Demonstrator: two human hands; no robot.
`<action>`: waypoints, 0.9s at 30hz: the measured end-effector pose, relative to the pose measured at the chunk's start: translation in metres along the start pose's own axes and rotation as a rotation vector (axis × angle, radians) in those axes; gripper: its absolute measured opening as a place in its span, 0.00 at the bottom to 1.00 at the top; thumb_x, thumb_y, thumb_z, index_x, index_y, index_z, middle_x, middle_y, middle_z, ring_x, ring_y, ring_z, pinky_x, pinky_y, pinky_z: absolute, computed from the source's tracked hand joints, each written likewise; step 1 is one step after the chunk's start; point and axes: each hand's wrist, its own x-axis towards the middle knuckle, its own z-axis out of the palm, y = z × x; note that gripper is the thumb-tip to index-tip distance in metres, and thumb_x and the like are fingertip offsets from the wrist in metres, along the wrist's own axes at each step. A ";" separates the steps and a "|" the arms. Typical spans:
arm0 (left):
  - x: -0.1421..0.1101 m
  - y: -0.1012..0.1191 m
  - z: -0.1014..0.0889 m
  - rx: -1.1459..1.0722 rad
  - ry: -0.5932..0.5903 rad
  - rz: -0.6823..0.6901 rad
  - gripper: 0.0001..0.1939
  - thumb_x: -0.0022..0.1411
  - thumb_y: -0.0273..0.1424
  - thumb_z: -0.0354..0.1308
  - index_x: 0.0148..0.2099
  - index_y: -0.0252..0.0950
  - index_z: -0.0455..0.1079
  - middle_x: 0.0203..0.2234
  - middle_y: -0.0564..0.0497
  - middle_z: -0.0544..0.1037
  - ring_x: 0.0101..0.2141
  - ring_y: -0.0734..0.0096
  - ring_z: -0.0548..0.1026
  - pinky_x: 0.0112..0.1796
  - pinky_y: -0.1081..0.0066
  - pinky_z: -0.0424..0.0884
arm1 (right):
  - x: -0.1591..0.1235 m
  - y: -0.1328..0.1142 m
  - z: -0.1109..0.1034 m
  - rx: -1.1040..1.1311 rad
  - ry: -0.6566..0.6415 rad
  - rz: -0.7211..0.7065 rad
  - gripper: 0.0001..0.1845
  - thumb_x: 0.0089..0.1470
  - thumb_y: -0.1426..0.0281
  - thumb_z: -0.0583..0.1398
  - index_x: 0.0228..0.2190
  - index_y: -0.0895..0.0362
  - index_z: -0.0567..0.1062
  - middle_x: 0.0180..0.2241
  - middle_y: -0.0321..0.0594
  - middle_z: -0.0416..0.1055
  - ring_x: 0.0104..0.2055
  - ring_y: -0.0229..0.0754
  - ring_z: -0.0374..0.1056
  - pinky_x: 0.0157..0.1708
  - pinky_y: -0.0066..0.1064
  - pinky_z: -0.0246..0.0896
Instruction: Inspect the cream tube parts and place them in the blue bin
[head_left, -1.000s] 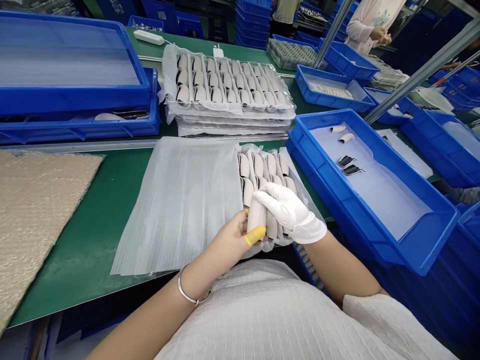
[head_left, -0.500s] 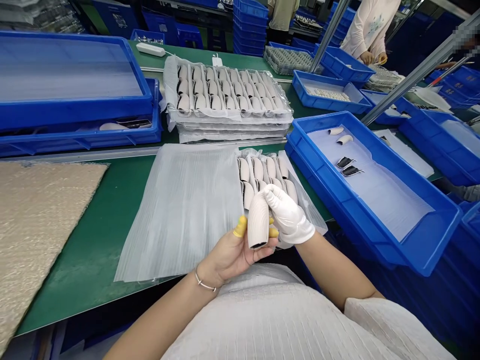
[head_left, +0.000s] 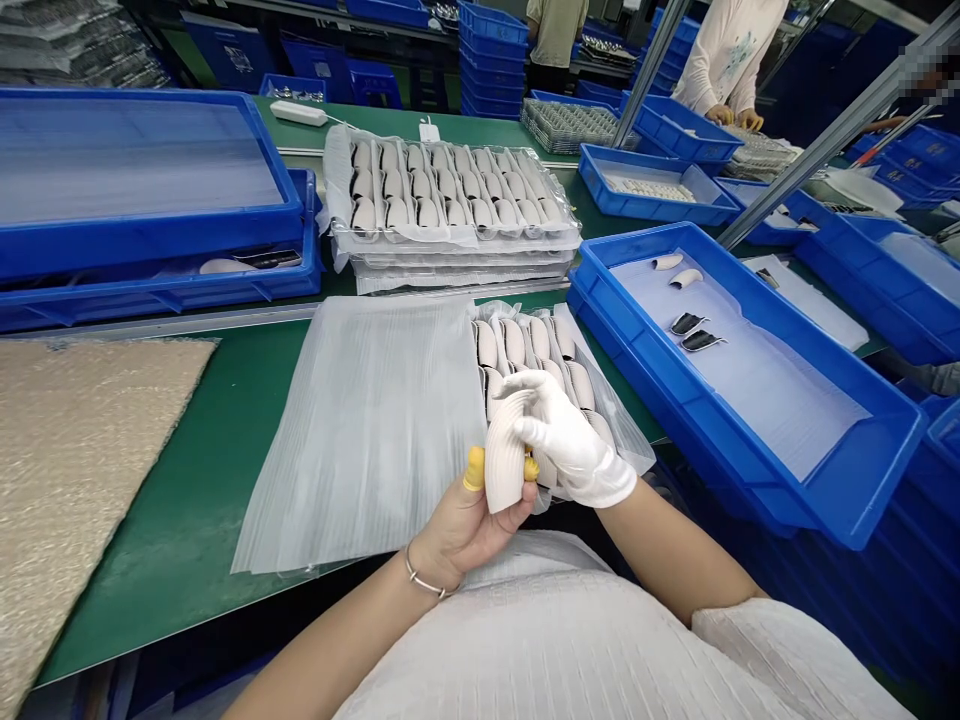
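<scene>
A: Where is the curved piece (head_left: pixel 504 462) now?

B: Up between both hands, over the near end of the rows of cream pieces (head_left: pixel 514 342). Its ribbed face is toward us.

A: What is each hand doing?

B: The left hand (head_left: pixel 459 528) grips the lower part, with a yellow finger cover (head_left: pixel 475 468) on the thumb at one side and fingers at the other. The right hand (head_left: pixel 574 445), in a white glove, closes around the upper end, its thumb against the ribs. I can't quite tell how its other fingertips sit, since the piece and the glove hide them.

A: So how should a hold like that be done well?

B: Lightly, I'd say. Keep the left grip at the side edges, so the broad face stays free of marks. Let the glove steady the top without squeezing the curve, because the thin wall might bend.

A: Anything nearby to mind?

B: The rows are right under the wrist, so I'd keep the glove high enough not to knock them. The white sheet (head_left: pixel 375 430) lies just beside them on the left, and the blue bin (head_left: pixel 862 475) sits to the right.
</scene>
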 end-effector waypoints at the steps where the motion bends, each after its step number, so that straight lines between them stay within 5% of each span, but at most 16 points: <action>1: 0.000 0.000 -0.002 0.009 0.014 0.007 0.25 0.49 0.44 0.73 0.42 0.30 0.77 0.33 0.48 0.83 0.31 0.75 0.81 0.36 0.81 0.78 | 0.000 -0.004 0.000 -0.087 0.024 0.000 0.33 0.44 0.53 0.73 0.47 0.52 0.70 0.47 0.41 0.69 0.48 0.45 0.67 0.47 0.38 0.66; 3: 0.000 -0.001 -0.005 0.030 0.032 0.006 0.25 0.50 0.44 0.73 0.41 0.29 0.76 0.33 0.47 0.82 0.31 0.73 0.81 0.36 0.80 0.79 | -0.001 -0.009 0.002 -0.185 0.098 0.050 0.31 0.40 0.56 0.74 0.43 0.53 0.72 0.43 0.40 0.70 0.47 0.46 0.67 0.47 0.39 0.65; 6: 0.000 -0.002 -0.007 0.045 0.033 -0.009 0.27 0.50 0.45 0.72 0.44 0.29 0.76 0.33 0.47 0.82 0.31 0.73 0.81 0.36 0.79 0.79 | -0.001 -0.011 0.007 -0.050 0.182 0.116 0.17 0.52 0.55 0.68 0.34 0.55 0.73 0.32 0.35 0.71 0.36 0.41 0.68 0.39 0.34 0.66; 11: 0.000 -0.001 -0.005 0.033 0.033 -0.003 0.28 0.49 0.45 0.73 0.46 0.31 0.76 0.32 0.49 0.83 0.30 0.74 0.81 0.35 0.80 0.79 | 0.001 0.001 0.008 0.185 0.205 0.114 0.18 0.59 0.53 0.62 0.31 0.56 0.76 0.25 0.33 0.68 0.25 0.33 0.62 0.28 0.27 0.60; 27: -0.003 0.005 0.016 0.216 0.193 0.063 0.25 0.50 0.46 0.71 0.42 0.30 0.78 0.34 0.45 0.84 0.33 0.69 0.82 0.36 0.76 0.81 | 0.005 0.008 0.005 0.405 0.243 0.220 0.16 0.54 0.56 0.67 0.31 0.57 0.76 0.25 0.33 0.68 0.25 0.32 0.61 0.27 0.24 0.57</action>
